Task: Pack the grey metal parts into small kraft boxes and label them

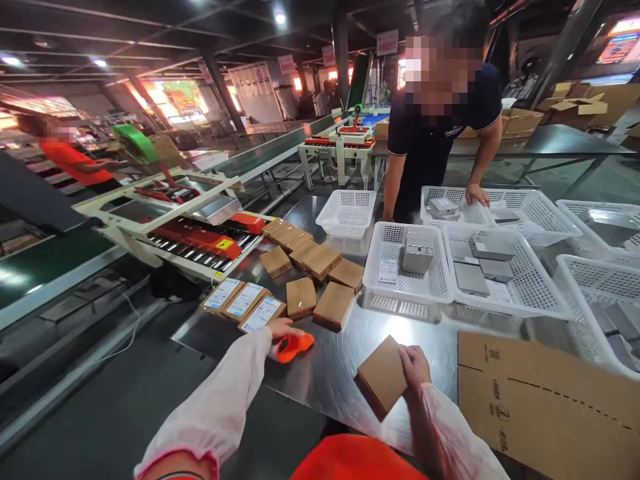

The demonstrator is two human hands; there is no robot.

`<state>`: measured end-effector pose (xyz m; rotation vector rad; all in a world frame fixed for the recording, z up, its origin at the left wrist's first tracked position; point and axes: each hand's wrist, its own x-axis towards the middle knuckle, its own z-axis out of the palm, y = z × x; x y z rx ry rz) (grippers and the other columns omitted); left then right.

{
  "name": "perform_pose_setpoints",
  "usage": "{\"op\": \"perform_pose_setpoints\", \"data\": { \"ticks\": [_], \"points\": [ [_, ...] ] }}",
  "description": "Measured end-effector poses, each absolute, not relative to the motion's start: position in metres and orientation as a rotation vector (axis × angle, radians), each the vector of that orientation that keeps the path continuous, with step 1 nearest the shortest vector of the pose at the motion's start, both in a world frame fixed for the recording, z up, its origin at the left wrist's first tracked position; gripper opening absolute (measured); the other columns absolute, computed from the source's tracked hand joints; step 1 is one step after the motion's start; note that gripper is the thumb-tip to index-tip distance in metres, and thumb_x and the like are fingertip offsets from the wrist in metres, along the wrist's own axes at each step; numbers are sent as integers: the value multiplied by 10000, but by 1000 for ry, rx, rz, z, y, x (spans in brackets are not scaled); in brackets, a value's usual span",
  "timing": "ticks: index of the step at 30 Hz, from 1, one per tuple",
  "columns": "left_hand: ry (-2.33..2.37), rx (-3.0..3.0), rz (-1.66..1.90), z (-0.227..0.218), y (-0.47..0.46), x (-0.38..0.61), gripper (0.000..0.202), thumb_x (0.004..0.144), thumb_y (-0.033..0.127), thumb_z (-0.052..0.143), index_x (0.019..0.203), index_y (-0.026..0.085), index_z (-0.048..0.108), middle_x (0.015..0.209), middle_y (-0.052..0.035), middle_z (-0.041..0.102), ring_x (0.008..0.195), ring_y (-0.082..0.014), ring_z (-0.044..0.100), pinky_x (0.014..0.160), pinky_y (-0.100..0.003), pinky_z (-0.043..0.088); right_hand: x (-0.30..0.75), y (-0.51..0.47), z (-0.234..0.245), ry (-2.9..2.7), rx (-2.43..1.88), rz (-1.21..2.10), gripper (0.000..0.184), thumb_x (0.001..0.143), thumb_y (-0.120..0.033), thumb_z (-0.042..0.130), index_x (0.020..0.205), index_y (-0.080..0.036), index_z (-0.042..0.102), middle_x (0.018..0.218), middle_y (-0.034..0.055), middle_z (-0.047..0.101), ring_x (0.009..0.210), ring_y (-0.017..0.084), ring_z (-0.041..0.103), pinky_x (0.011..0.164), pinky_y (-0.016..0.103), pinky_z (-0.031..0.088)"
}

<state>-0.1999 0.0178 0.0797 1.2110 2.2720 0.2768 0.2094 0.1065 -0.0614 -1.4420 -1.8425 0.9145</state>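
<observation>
My right hand [416,368] grips a small brown cardboard box [383,375] by its right edge, thumb on top, and holds it tilted above the metal table. My left hand [284,328] reaches forward with its visible fingers stretched out. It is beside an orange and white hand tool [294,347], perhaps a scanner; whether they touch I cannot tell. Just beyond that hand lies a box with a white and blue label [263,312], in a row with other labelled boxes [223,294]. Several plain brown boxes [336,305] lie behind them.
White perforated baskets [371,280] with grey boxes [470,277] stand at the right. A flat printed carton [545,400] lies at front right. A roller machine [200,233] borders the table [330,373] at left. A co-worker [445,133] leans over the baskets opposite.
</observation>
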Motion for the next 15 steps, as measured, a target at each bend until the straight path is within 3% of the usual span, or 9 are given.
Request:
{"op": "perform_pose_setpoints", "data": {
  "ticks": [3,8,15],
  "points": [
    [2123,1318,168,102,2,-173,541,489,217,830,1026,196,764,1019,-54,787,935,-272,733,797,-302,564,209,105,-62,-1864,-1446,894,601,856,-631,383,881,-196,797,817,122,708,869,269,630,829,400,506],
    [1988,1594,265,115,-31,-68,597,670,340,685,1264,286,685,1154,-39,755,1009,-270,715,897,-360,547,207,103,-68,-1909,-1483,867,507,892,-500,406,928,-174,793,855,118,706,897,252,616,854,381,493],
    [1973,1742,292,101,-36,27,574,704,381,647,1262,255,691,1078,-71,774,919,-261,730,875,-353,563,204,98,-73,-1979,-1499,833,480,936,-423,399,1015,-135,774,887,113,699,905,218,602,861,338,470]
  ]
}}
